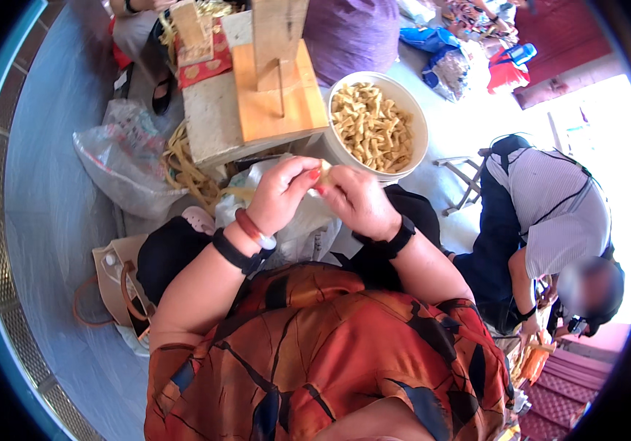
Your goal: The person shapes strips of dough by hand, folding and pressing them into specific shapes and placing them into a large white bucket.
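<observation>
My left hand (279, 192) and my right hand (365, 203) meet in front of me, fingertips pinched together around a small pale-yellow strip (323, 169). Fingers cover most of the strip, so its shape is hard to make out. Just beyond my right hand stands a white bucket (423, 143) holding many folded or knotted yellow strips (371, 126). Ahead of my left hand, a wooden board (297, 117) with an upright wooden block (275, 44) and a thin rod rests on a low table (213, 125). Long loose yellow strips (182, 167) hang beside the table.
A clear plastic bag (128, 162) lies to the left, with a beige handbag (113, 290) nearer me. A purple sack (352, 37) stands behind the bucket. On the right, another person (550, 198) bends over by a folding stool (462, 180). Someone else sits at the far left.
</observation>
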